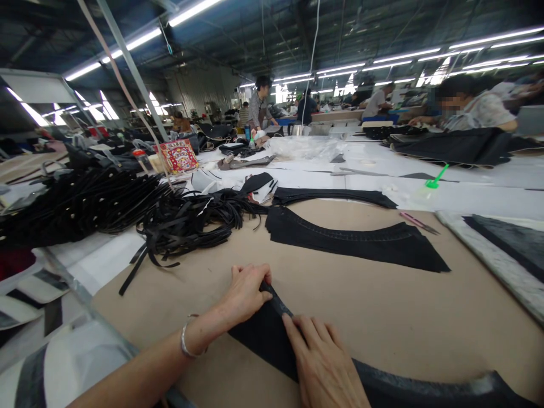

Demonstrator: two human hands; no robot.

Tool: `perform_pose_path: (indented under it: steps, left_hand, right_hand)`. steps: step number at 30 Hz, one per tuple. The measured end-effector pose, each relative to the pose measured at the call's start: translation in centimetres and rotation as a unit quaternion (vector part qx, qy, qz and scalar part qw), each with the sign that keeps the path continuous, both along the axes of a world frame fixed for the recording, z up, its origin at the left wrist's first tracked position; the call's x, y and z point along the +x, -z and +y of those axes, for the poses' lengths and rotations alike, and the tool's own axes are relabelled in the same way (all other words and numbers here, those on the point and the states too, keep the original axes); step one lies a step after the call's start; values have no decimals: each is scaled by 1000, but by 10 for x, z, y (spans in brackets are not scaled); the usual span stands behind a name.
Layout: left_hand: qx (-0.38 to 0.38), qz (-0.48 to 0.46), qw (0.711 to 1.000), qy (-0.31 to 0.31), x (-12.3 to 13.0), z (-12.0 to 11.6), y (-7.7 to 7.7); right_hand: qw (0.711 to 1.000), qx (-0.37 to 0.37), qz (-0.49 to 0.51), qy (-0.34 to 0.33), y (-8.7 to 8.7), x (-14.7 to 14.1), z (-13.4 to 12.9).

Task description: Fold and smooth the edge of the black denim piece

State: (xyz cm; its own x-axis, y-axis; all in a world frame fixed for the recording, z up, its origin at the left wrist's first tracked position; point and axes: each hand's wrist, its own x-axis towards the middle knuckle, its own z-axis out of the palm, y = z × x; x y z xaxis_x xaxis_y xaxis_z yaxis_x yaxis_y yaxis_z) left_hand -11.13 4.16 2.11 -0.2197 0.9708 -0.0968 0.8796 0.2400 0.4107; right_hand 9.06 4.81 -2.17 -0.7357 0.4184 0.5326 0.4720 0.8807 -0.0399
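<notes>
A curved black fabric piece [266, 334] lies on the tan tabletop in front of me, with a greyish band along its curved edge. At the piece's far end, my left hand [246, 290] is closed, the strip's edge pinched between thumb and fingers. My right hand [325, 360] rests on the same piece with its fingers stretched out, fingertips touching the edge band. Part of the fabric is hidden under both hands. Beyond them lies a stack of similar curved black pieces [352, 246], with narrower black curved pieces [331, 196] behind it.
Tangled black straps [187, 226] and a heap of black parts [76, 198] fill the left. Pink-handled snips [419, 222] lie at the right, near a green-topped glue container [433, 184]. A pale slab [476, 249] borders the right side. Several co-workers are farther back.
</notes>
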Motion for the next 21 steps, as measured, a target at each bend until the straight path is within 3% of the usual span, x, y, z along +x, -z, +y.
perform_pose_path:
  steps: [6, 15, 21]
  left_hand:
    - [31, -7, 999, -20, -2, -4, 3]
    - [73, -21, 996, -40, 0, -11, 7]
    - [139, -1, 989, 52, -7, -34, 16]
  right_hand:
    - [998, -33, -18, 41, 5, -35, -5]
    - [998, -32, -41, 44, 5, -37, -5]
    - [998, -36, -33, 49, 6, -38, -5]
